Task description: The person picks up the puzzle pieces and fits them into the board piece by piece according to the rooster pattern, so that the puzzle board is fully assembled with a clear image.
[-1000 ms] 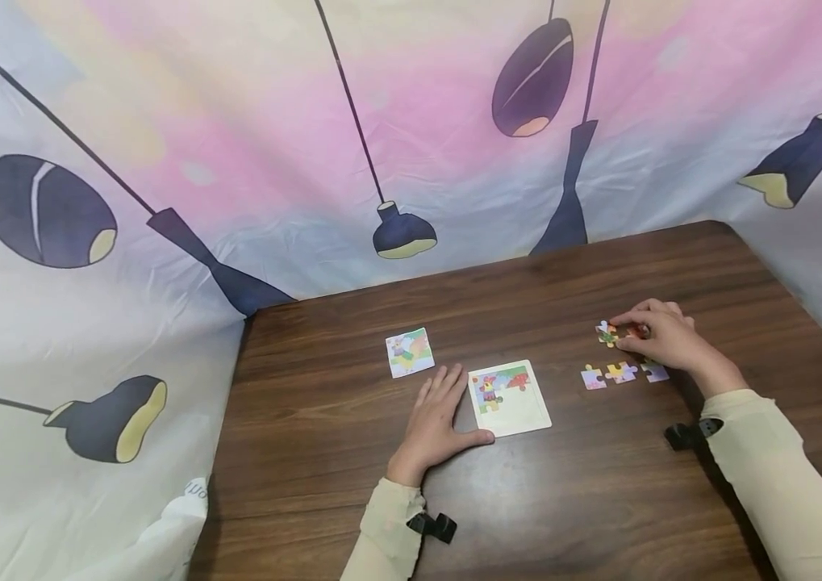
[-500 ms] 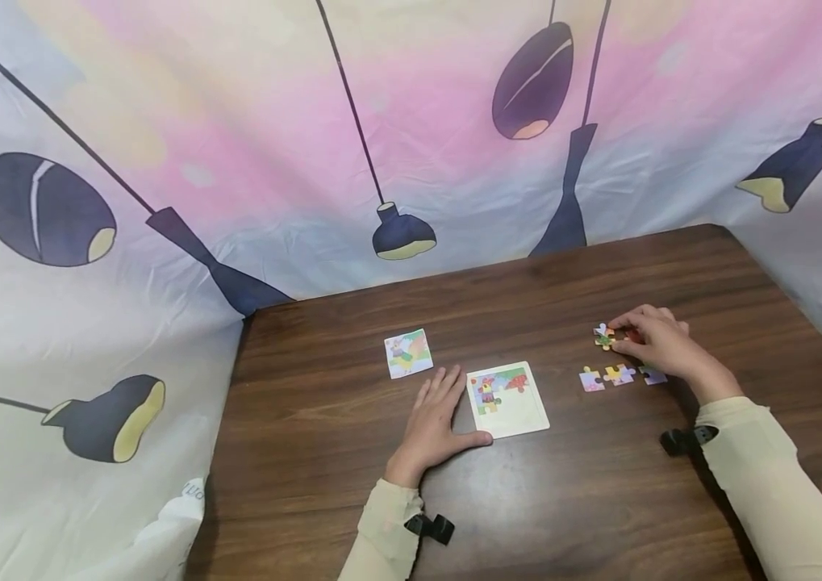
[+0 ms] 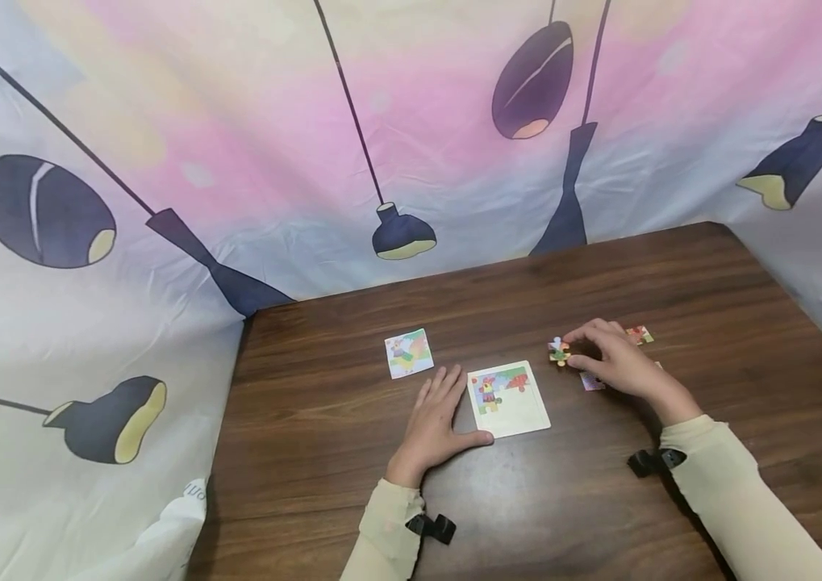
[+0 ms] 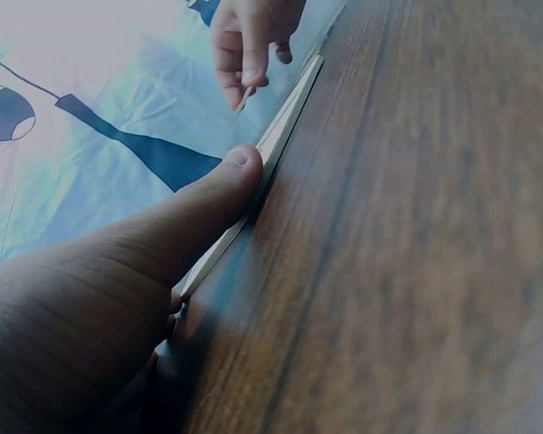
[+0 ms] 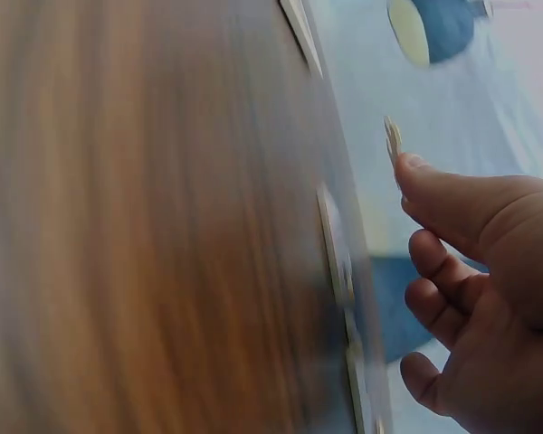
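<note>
My left hand [image 3: 434, 424] lies spread on the table beside a square puzzle board [image 3: 515, 415], its thumb at the near edge and its fingers along the left side. The left wrist view shows the thumb [image 4: 240, 172] against the board's rim. Joined pieces fill the board's top and left parts; bare cream shows at lower right. My right hand [image 3: 617, 359] pinches a colourful jigsaw piece [image 3: 559, 352] between thumb and fingers, to the right of the board. In the right wrist view that piece [image 5: 393, 145] appears edge-on, raised off the table.
A square picture card [image 3: 408, 353] of a bird lies left of the board. Loose pieces sit around the right hand: a red and green one [image 3: 640, 334] behind it, a purple one [image 3: 591, 382] partly under it. A patterned cloth [image 3: 273, 202] hangs behind the dark wood table [image 3: 309, 452].
The right hand has picked up the colourful piece from the loose group and carried it left toward the board, uncovering the red and green piece. The left hand stays in place.
</note>
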A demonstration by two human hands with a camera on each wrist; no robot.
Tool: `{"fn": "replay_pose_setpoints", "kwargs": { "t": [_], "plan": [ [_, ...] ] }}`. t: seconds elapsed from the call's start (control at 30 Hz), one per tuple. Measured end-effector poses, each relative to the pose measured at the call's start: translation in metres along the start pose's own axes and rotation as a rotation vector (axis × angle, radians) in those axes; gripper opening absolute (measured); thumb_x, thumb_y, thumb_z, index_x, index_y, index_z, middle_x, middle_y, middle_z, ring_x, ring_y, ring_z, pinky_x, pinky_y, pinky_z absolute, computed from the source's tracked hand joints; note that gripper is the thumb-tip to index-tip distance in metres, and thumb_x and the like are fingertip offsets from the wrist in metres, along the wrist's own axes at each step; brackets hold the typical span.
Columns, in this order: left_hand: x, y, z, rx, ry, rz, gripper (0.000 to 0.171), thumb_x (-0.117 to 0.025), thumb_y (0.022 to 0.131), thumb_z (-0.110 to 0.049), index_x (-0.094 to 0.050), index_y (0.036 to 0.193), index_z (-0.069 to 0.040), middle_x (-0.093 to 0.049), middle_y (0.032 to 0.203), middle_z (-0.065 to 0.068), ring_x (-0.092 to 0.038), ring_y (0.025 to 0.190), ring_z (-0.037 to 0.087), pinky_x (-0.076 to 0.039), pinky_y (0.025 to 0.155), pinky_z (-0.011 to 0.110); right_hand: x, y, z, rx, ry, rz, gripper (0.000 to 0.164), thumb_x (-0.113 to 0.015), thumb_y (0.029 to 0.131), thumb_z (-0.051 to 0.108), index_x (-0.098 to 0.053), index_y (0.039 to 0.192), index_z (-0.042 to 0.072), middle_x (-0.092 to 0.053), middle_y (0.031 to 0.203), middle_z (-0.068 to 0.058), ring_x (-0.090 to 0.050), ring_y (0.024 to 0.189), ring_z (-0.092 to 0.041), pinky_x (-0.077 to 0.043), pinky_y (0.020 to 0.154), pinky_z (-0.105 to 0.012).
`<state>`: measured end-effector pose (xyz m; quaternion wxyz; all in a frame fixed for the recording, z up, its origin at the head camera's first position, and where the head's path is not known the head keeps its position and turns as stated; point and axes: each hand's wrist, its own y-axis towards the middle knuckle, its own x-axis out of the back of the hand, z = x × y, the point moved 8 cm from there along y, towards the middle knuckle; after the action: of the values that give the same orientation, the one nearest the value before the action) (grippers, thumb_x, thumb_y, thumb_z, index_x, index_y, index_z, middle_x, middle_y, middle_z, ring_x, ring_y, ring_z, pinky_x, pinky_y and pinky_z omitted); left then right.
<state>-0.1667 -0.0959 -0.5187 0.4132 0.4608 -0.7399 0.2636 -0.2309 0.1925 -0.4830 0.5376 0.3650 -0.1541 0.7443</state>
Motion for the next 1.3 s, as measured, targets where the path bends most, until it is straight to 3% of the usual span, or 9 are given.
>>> {"fn": "replay_pose_setpoints", "kwargs": {
  "t": [0.23,0.47,0.83,1.3],
  "plan": [
    [-0.003,-0.001,0.001,0.001,0.002,0.009,0.110,-0.081,0.085,-0.063,-0.032,0.167,-0.009,-0.026,0.173,0.009,-0.015,0.162,0.030,-0.013,0.131,0.051,-0.036,0.000,0.029,0.038,0.023,0.079,0.028,-0.080,0.096,0.017,-0.074,0.122,0.010,-0.066,0.119,-0.007,-0.052,0.118,-0.034,-0.031,0.093,-0.057],
    [-0.003,0.000,-0.001,0.005,-0.010,0.017,0.109,-0.081,0.085,-0.063,-0.031,0.167,-0.010,-0.026,0.174,0.008,-0.014,0.162,0.029,-0.012,0.131,0.051,-0.058,0.001,0.053,0.106,0.039,0.142,0.023,-0.082,0.094,0.017,-0.074,0.116,0.016,-0.064,0.110,0.002,-0.054,0.112,-0.026,-0.029,0.088,-0.047],
    [0.001,0.004,0.000,0.001,0.001,0.014,0.109,-0.081,0.085,-0.061,-0.031,0.167,-0.009,-0.026,0.174,0.010,-0.014,0.162,0.030,-0.012,0.131,0.052,-0.072,0.006,0.066,0.153,0.007,0.171,0.025,-0.083,0.093,0.020,-0.074,0.116,0.016,-0.063,0.109,0.004,-0.051,0.106,-0.021,-0.029,0.084,-0.043],
    [0.000,0.003,0.001,0.009,0.007,0.019,0.110,-0.081,0.086,-0.063,-0.030,0.167,-0.010,-0.025,0.174,0.008,-0.013,0.163,0.028,-0.011,0.131,0.051,-0.078,0.007,0.063,0.132,-0.016,0.200,0.025,-0.085,0.091,0.019,-0.076,0.115,0.017,-0.063,0.107,0.005,-0.051,0.104,-0.019,-0.030,0.085,-0.042]
  ]
}}
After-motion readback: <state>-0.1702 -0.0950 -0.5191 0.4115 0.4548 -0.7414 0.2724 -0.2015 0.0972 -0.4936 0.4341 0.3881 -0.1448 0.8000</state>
